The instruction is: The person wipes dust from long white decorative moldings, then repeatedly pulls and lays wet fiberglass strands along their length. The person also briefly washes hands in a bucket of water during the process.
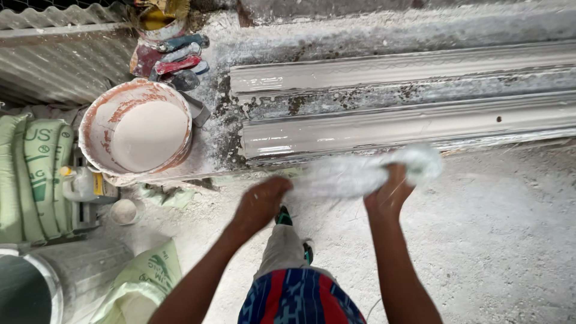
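While blurred, the white cloth (360, 174) looks stretched between both hands' closed grip.

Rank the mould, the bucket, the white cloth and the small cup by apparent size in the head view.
1. Mould, the long grey channel, largest.
2. Bucket of white mix.
3. White cloth, stretched between left hand and right hand; blurred, and nearer the camera, so its place below the bucket is unsure.
4. Small cup, smallest.
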`<state>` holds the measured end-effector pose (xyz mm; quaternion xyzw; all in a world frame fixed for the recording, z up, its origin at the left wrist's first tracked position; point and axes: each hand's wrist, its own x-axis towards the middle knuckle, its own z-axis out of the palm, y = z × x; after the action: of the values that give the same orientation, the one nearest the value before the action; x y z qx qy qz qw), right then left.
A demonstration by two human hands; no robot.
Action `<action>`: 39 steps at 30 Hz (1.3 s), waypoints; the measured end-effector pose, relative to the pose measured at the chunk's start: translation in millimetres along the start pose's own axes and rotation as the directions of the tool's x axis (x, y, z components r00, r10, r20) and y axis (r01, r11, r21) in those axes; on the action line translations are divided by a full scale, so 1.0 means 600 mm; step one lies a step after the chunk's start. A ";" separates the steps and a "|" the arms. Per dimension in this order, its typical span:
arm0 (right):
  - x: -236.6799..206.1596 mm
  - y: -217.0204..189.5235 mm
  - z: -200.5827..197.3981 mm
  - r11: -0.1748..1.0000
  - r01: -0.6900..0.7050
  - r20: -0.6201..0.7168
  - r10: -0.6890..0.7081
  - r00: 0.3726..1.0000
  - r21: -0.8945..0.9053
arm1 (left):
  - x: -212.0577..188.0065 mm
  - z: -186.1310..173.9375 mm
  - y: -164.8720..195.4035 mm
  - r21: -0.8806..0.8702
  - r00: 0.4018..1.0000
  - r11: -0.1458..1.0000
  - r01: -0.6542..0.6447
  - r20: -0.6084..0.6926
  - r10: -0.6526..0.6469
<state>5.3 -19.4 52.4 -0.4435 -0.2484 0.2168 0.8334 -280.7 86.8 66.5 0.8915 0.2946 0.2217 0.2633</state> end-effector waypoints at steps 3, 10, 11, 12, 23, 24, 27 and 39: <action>0.113 -0.009 0.016 0.991 -0.133 -0.511 0.130 0.850 0.030 | 0.066 -0.050 -0.087 0.062 0.995 0.998 0.035 -0.097 -0.029; 0.246 -0.074 -0.019 0.989 0.131 -0.243 -0.145 0.959 -0.074 | 0.162 -0.071 -0.304 0.276 0.990 0.960 -0.052 -0.111 0.086; 0.236 -0.068 -0.014 0.990 0.005 -0.367 -0.057 0.929 -0.141 | 0.166 -0.068 -0.315 0.460 0.998 0.887 0.047 -0.067 -0.018; 0.220 -0.056 -0.006 0.974 -0.126 -0.493 0.018 0.870 -0.188 | 0.168 -0.066 -0.316 0.633 0.991 0.764 0.123 -0.042 -0.125; 0.122 0.087 0.203 0.982 -0.123 -0.221 0.152 0.963 0.142 | 0.196 -0.077 -0.076 -0.367 0.927 0.852 0.374 0.109 -0.360; 0.144 0.076 0.191 0.980 -0.146 -0.325 0.184 0.928 0.136 | 0.195 -0.082 -0.097 -0.287 0.942 0.898 0.333 0.067 -0.328; 0.210 0.019 0.102 0.963 -0.270 -0.545 0.237 0.804 0.020 | 0.162 -0.078 -0.171 -0.059 0.976 0.974 0.216 -0.003 -0.217; 0.096 0.077 0.181 0.972 -0.230 -0.301 0.205 0.931 -0.049 | 0.168 -0.064 -0.107 -0.111 0.966 0.960 0.258 0.009 -0.258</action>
<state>-21.9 106.5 78.7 -0.5301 -0.0797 0.2289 0.8126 -254.8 208.6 81.5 0.8287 0.3961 0.2042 0.3385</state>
